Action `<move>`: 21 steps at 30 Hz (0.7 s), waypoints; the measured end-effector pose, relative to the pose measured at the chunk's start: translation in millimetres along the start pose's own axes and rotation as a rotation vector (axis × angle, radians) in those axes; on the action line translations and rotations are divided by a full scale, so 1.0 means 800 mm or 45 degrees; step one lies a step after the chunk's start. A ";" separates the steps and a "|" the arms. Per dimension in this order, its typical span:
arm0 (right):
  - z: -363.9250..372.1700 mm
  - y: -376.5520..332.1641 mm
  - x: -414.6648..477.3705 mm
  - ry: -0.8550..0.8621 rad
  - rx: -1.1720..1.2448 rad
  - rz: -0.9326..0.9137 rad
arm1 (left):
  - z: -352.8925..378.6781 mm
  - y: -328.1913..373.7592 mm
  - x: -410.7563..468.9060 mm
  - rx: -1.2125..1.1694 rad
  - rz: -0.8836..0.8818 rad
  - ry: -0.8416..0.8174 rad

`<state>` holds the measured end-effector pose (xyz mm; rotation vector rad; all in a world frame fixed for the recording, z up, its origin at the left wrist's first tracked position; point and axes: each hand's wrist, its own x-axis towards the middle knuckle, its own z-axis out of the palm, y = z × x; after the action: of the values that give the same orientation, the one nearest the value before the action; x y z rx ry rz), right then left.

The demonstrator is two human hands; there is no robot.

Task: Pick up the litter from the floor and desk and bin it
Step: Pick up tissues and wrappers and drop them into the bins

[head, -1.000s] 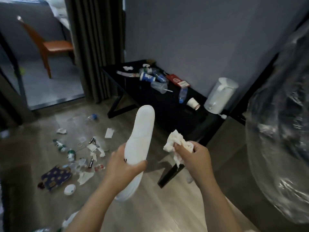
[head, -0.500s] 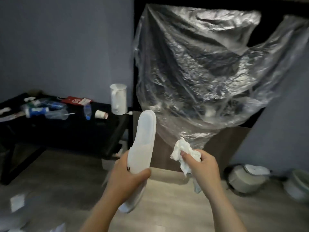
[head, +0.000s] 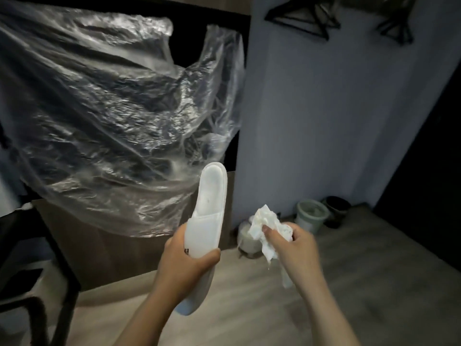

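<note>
My left hand (head: 185, 267) grips a white disposable slipper (head: 208, 213) around its middle, the slipper standing nearly upright in front of me. To its right, my right hand (head: 293, 247) holds a crumpled white tissue (head: 265, 224), part of which hangs below the fingers. Beyond the hands, at the foot of the wall, a white lidded bin (head: 245, 239) stands on the floor, partly hidden behind the tissue. A pale green bin (head: 311, 214) and a dark bin (head: 336, 208) stand further right along the wall.
A large clear plastic sheet (head: 104, 121) hangs over a dark recess at the left. Below it is a brown panel (head: 99, 250). The black desk's leg (head: 59, 265) shows at far left. Black hangers (head: 301, 18) hang on the wall above. The wooden floor (head: 361, 283) spreads to the right.
My view has swung right: the littered floor, then the desk and kettle, have left the frame, and the bins by the wall are now ahead. Both hands keep their holds.
</note>
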<state>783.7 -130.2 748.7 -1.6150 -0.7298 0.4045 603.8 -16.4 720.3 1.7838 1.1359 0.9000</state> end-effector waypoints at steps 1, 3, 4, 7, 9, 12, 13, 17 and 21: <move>-0.028 0.004 0.006 0.037 0.007 0.008 | 0.027 0.012 0.001 -0.008 0.015 -0.012; -0.081 0.016 0.018 0.128 0.021 0.024 | 0.079 0.035 0.006 -0.014 0.060 -0.029; -0.105 0.023 0.024 0.173 0.023 0.040 | 0.103 0.046 0.008 -0.012 0.084 -0.047; -0.162 0.052 0.038 0.288 0.014 0.110 | 0.170 0.071 0.018 0.005 0.155 -0.153; -0.191 0.072 0.049 0.348 0.011 0.161 | 0.211 0.080 0.027 0.004 0.159 -0.233; -0.226 0.097 0.078 0.436 0.011 0.223 | 0.272 0.091 0.051 0.000 0.173 -0.329; -0.235 0.104 0.091 0.461 0.010 0.240 | 0.292 0.093 0.062 0.003 0.176 -0.359; -0.264 0.133 0.153 0.536 -0.035 0.299 | 0.365 0.097 0.114 -0.003 0.164 -0.435; -0.284 0.158 0.251 0.572 -0.118 0.330 | 0.440 0.106 0.198 -0.039 0.124 -0.535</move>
<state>1104.8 -173.4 696.2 -1.8118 -0.2021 0.1803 994.9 18.5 674.0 1.9017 0.7669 0.5541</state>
